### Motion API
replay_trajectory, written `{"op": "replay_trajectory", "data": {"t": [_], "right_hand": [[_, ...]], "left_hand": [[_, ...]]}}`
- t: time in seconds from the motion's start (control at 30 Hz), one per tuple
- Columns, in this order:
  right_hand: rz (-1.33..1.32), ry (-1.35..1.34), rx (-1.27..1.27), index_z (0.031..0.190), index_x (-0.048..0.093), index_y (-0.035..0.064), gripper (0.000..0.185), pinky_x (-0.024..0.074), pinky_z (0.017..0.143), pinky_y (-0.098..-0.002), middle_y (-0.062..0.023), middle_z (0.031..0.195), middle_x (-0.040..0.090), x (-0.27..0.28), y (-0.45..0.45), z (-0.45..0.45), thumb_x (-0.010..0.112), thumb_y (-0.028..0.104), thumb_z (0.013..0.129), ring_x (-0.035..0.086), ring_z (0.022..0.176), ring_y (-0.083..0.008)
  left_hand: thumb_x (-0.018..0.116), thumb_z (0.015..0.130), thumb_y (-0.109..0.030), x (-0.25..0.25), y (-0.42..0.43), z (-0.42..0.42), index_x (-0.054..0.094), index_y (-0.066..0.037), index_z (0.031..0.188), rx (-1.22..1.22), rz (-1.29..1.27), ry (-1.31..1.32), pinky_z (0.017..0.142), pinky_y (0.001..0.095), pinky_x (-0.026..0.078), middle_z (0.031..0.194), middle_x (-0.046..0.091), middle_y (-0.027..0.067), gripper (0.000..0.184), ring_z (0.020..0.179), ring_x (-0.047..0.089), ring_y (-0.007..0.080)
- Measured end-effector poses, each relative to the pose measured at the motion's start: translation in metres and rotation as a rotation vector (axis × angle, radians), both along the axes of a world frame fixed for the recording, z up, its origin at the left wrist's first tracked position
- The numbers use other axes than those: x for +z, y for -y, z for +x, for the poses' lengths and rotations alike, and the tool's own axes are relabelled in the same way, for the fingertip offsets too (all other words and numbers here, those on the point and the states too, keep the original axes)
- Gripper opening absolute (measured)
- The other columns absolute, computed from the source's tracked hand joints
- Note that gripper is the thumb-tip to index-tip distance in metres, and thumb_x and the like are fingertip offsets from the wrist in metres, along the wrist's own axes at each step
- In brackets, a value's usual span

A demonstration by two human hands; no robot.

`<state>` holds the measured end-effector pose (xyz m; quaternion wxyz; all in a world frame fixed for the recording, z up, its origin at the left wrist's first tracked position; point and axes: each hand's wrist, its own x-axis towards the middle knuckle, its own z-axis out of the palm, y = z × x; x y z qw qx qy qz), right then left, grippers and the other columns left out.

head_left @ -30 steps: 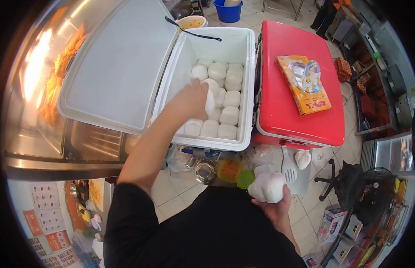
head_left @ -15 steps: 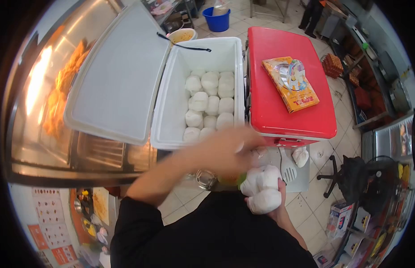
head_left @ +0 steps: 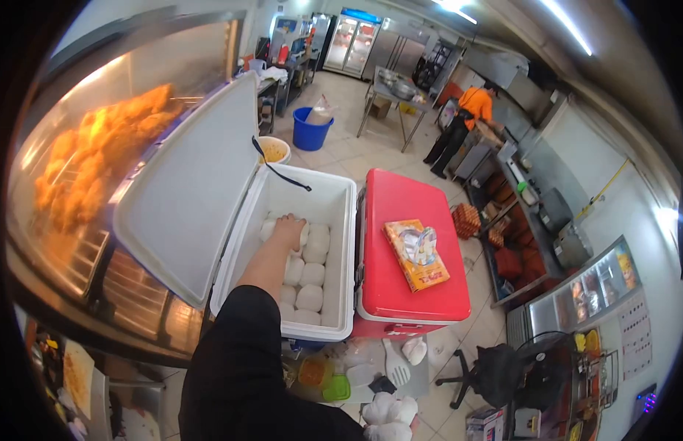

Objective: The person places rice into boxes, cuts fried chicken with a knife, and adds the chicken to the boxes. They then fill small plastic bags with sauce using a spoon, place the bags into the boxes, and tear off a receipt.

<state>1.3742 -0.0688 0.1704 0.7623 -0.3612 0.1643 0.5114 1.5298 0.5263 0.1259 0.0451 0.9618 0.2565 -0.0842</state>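
Note:
My left hand (head_left: 286, 232) reaches down into the open white cooler (head_left: 341, 294), its fingers curled over a white wrapped bundle near the far end. Several more round white bundles (head_left: 310, 275) are packed in rows below and beside it. At the bottom edge a cluster of white wrapped bundles (head_left: 389, 413) shows beside my body, held up over the floor. My right hand is hidden under this cluster.
A closed red cooler (head_left: 378, 287) stands on the right, an orange box (head_left: 418, 268) on its lid. A heated cabinet with fried food (head_left: 99, 147) is at left. Below are a white slotted spatula (head_left: 396, 364) and a green-lidded container (head_left: 337, 388). A person in orange (head_left: 476, 104) stands farther back.
My left hand has gone from beside the held bundles into the white cooler, onto a bundle. The view has tilted up, so the held bundles sit lower and my right hand no longer shows.

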Motion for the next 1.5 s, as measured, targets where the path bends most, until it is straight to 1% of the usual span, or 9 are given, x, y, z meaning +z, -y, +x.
{"op": "replay_trajectory", "data": {"t": [0.13,0.3,0.37,0.5,0.6,0.7,0.97,1.23,1.5], "right_hand": [[0.001,0.035,0.078,0.144,0.052,0.0138,0.079,0.0548,0.089,-0.07,-0.0164,0.142,0.056,0.001,0.01,-0.005,0.055,0.068,0.087,0.059,0.121,-0.048],[0.009,0.116,0.374,0.143,0.053,0.0142,0.078,0.0553,0.088,-0.0694,-0.0159,0.141,0.057,0.007,0.013,-0.013,0.055,0.068,0.087,0.059,0.12,-0.0475],[0.026,0.097,0.535,0.143,0.053,0.0143,0.077,0.0555,0.087,-0.0692,-0.0157,0.14,0.057,0.0,0.005,-0.027,0.055,0.068,0.088,0.06,0.12,-0.0473],[0.048,-0.012,0.897,0.142,0.054,0.0145,0.077,0.056,0.086,-0.0688,-0.0153,0.14,0.058,-0.025,-0.014,-0.086,0.056,0.068,0.088,0.06,0.119,-0.0469],[0.034,-0.134,1.111,0.141,0.055,0.0147,0.076,0.0563,0.086,-0.0685,-0.015,0.139,0.058,-0.038,-0.025,-0.161,0.056,0.068,0.088,0.06,0.118,-0.0466],[0.021,-0.237,1.286,0.141,0.056,0.0149,0.075,0.0566,0.085,-0.0681,-0.0147,0.138,0.059,-0.039,-0.026,-0.249,0.056,0.068,0.088,0.061,0.118,-0.0463],[-0.028,-0.172,1.593,0.134,0.061,0.0191,0.065,0.0582,0.078,-0.0642,-0.0115,0.132,0.063,-0.037,-0.026,-0.509,0.054,0.067,0.091,0.064,0.109,-0.0428],[-0.01,-0.299,1.724,0.138,0.057,0.0201,0.061,0.059,0.08,-0.0649,-0.0122,0.133,0.064,-0.06,-0.046,-0.755,0.055,0.062,0.094,0.065,0.113,-0.0432],[-0.068,-0.238,1.762,0.141,0.054,0.0186,0.066,0.0597,0.079,-0.0664,-0.0148,0.135,0.062,-0.071,-0.115,-0.924,0.056,0.064,0.093,0.065,0.113,-0.0454]], "left_hand": [[0.084,0.072,-0.035,0.029,0.028,-0.014,0.057,-0.026,0.145,-0.016,0.202,0.326,0.102,0.0651,0.043,0.134,0.06,0.015,0.079,0.126,0.057,0.039],[0.087,0.068,-0.026,0.155,0.17,-0.164,0.046,-0.017,0.151,-0.234,-0.251,0.977,0.103,0.0562,0.048,0.136,0.058,0.0244,0.093,0.119,0.06,0.0431],[0.088,0.069,-0.023,0.222,0.262,-0.306,0.039,-0.012,0.153,-0.248,-0.573,0.784,0.112,0.0482,0.043,0.149,0.043,0.0236,0.097,0.132,0.052,0.0441],[0.086,0.07,-0.008,0.159,0.41,-0.524,0.034,-0.008,0.155,-0.198,-0.7,1.142,0.112,0.043,0.043,0.147,0.045,0.015,0.099,0.134,0.05,0.0335],[0.086,0.077,-0.008,0.08,0.525,-0.672,0.03,-0.011,0.157,0.449,-1.19,1.234,0.111,0.0411,0.044,0.145,0.046,0.0091,0.097,0.133,0.049,0.0238],[0.073,0.094,-0.014,0.014,0.669,-0.792,0.033,-0.024,0.154,1.169,-1.613,1.871,0.088,0.0533,0.058,0.137,0.056,0.0135,0.074,0.123,0.063,0.0359],[0.081,0.089,-0.024,-0.1,0.893,-1.024,0.032,-0.025,0.147,2.437,-0.542,2.132,0.077,0.0487,0.058,0.115,0.058,0.0067,0.076,0.09,0.065,0.0245],[0.078,0.087,-0.009,-0.069,0.826,-1.247,0.031,-0.021,0.149,1.998,-0.41,2.342,0.081,0.0484,0.059,0.126,0.058,0.0085,0.078,0.101,0.064,0.0241],[0.088,0.073,-0.024,-0.08,0.745,-1.514,0.04,-0.014,0.151,2.201,0.367,1.015,0.102,0.0435,0.052,0.142,0.047,0.0199,0.092,0.119,0.059,0.0388]]}}
